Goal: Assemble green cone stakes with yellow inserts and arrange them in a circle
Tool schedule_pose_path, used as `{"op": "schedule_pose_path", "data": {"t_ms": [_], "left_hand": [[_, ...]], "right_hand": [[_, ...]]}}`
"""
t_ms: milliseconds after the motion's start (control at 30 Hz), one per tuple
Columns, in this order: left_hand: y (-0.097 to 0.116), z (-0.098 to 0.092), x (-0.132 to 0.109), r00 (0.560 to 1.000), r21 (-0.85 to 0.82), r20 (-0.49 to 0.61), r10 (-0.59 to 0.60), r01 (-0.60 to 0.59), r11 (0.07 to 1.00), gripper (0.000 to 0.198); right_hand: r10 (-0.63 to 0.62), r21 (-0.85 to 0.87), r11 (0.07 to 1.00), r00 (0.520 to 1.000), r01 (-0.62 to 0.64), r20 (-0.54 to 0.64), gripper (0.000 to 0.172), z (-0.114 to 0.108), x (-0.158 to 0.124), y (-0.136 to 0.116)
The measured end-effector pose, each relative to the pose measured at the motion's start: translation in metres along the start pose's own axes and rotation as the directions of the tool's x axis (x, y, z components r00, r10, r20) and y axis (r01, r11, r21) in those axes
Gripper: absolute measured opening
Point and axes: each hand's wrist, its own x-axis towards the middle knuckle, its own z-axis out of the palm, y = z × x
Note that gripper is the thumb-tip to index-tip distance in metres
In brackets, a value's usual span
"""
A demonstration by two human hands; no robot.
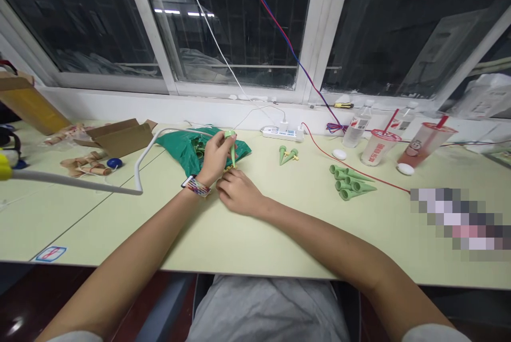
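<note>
My left hand is closed around the wide top of a green plastic watering spike, which points tip down over the table. Just below, my right hand has its fingers curled at the spike's tip, on a small yellow valve that is mostly hidden. Behind my left hand lies a green plastic bag with more green spikes inside. To the right, two green spikes with yellow valves rest on the table. Farther right several green spikes without visible valves lie in a pile.
A power strip sits by the window ledge. On the right stand a water bottle and drink cups. A white lamp arm crosses the left side, near a cardboard box and wooden toys.
</note>
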Motion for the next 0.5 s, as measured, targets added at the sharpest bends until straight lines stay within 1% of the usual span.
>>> {"op": "schedule_pose_path", "data": {"t_ms": [167,233,267,400,433,500], "left_hand": [[-0.002,0.001,-0.003,0.999,0.045,0.037,0.004,-0.005,0.999,0.024],[-0.003,0.003,-0.005,0.997,0.028,0.070,-0.017,0.015,0.999,0.026],[-0.003,0.004,-0.006,0.995,0.003,0.092,-0.030,0.030,1.000,0.031],[-0.002,0.012,-0.015,0.980,-0.086,0.187,-0.066,0.083,0.993,0.059],[-0.002,0.014,-0.018,0.974,-0.082,0.216,-0.065,0.085,0.993,0.063],[-0.002,0.018,-0.023,0.955,-0.050,0.290,-0.062,0.080,0.996,0.062]], "right_hand": [[0.043,-0.010,0.999,0.999,-0.044,-0.028,0.009,-0.001,-0.008,0.000],[0.059,0.000,0.998,0.998,-0.059,-0.034,0.008,-0.004,-0.014,0.001],[0.064,0.004,0.998,0.997,-0.063,-0.037,0.008,-0.005,-0.018,0.001],[0.060,0.014,0.998,0.997,-0.060,-0.051,0.008,-0.018,-0.039,0.004],[0.057,0.020,0.998,0.997,-0.056,-0.054,0.010,-0.022,-0.046,0.005],[0.057,0.040,0.998,0.997,-0.055,-0.058,0.011,-0.032,-0.060,0.008]]}}
